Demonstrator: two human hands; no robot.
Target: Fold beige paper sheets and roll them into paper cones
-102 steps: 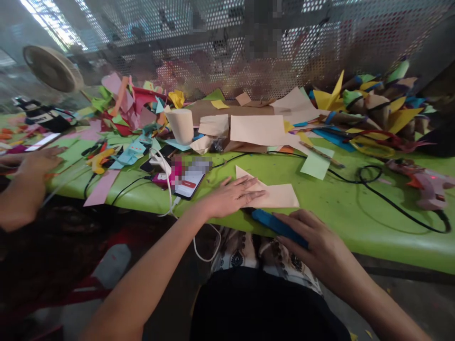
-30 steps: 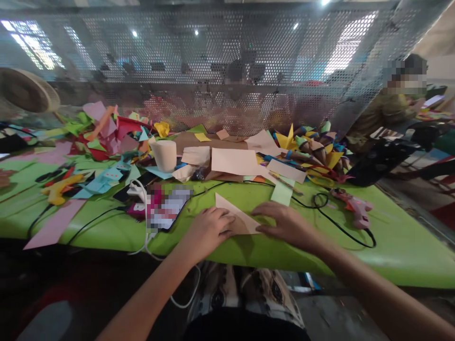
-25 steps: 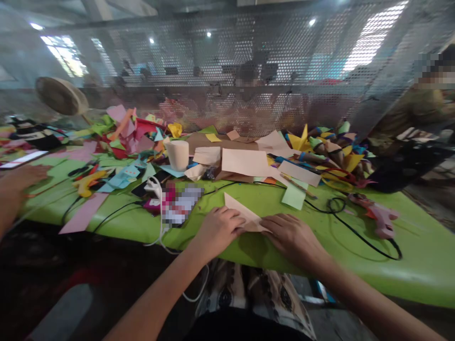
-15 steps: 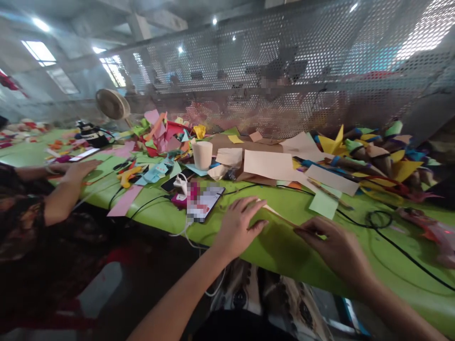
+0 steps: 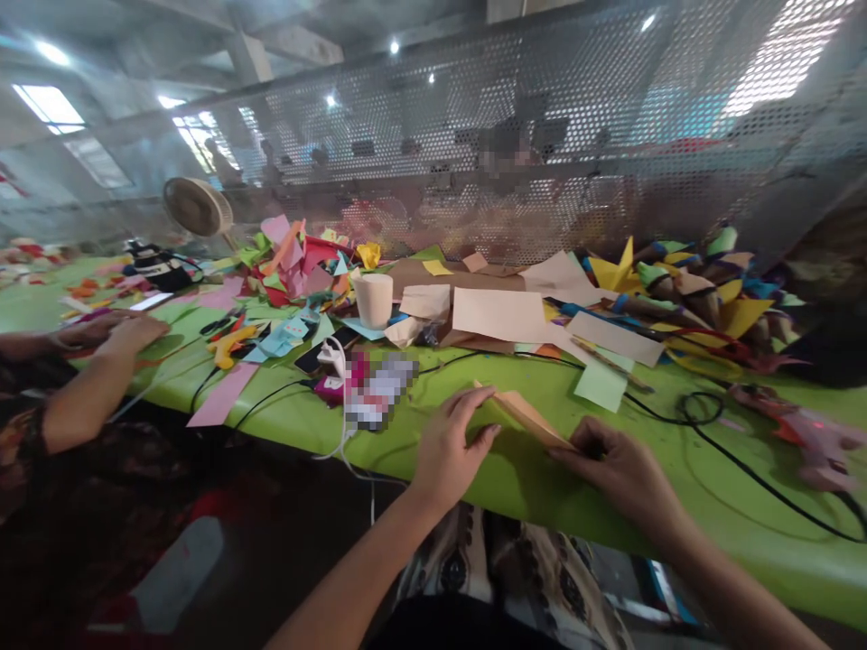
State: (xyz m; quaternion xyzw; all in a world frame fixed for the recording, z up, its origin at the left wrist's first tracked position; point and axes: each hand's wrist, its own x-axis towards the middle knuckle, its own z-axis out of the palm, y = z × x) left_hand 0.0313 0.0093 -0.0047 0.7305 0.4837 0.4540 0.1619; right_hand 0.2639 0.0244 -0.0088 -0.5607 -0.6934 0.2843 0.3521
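Observation:
A narrow, peach-coloured piece of paper (image 5: 526,417) is stretched slantwise between my two hands, just over the green tabletop (image 5: 406,451). My left hand (image 5: 452,441) pinches its upper left end between thumb and fingers. At the lower right end, my right hand (image 5: 610,460) grips it with fingers curled and thumb beneath. Seen nearly edge-on, the paper looks folded or bent, though I cannot make out its layers. Beyond it lie a pale sheet (image 5: 498,313) and a light green piece of paper (image 5: 602,383). Left of my left hand is a phone (image 5: 383,390).
A white cup (image 5: 374,301), a yellow glue gun (image 5: 232,345) and a heap of coloured paper scraps (image 5: 298,257) are to the left. A pink glue gun (image 5: 813,442) and black cable (image 5: 759,478) lie right. A co-worker's hands (image 5: 125,332) work at far left.
The peach paper has tilted so that more of its face shows between my hands. Both hands keep hold of it. The whole view has shifted slightly.

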